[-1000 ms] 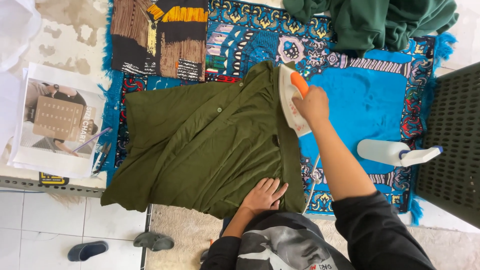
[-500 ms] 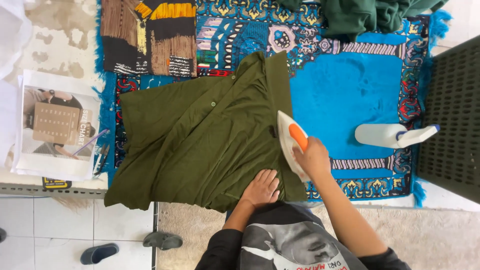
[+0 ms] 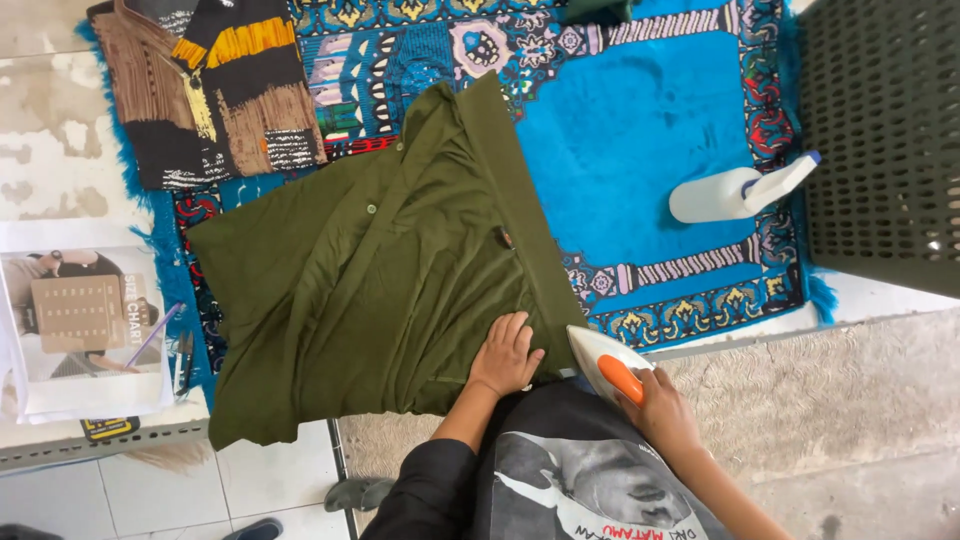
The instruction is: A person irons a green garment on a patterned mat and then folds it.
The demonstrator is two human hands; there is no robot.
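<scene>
An olive green shirt (image 3: 380, 290) lies spread on a blue patterned rug (image 3: 640, 140). My left hand (image 3: 507, 355) presses flat on the shirt's near edge, fingers apart. My right hand (image 3: 660, 405) grips the orange handle of a white clothes iron (image 3: 605, 365), which sits just off the shirt's lower right corner, at the rug's near edge.
A white spray bottle (image 3: 730, 192) lies on the rug at right. A dark perforated basket (image 3: 885, 130) stands at the far right. A brown, black and yellow patterned garment (image 3: 220, 90) lies top left. A printed packet (image 3: 85, 320) rests at left. Sandals (image 3: 360, 492) lie on the tiled floor.
The iron has slid along the shirt's right edge toward me, from the collar end down past the near corner. My left hand has stayed on the hem.
</scene>
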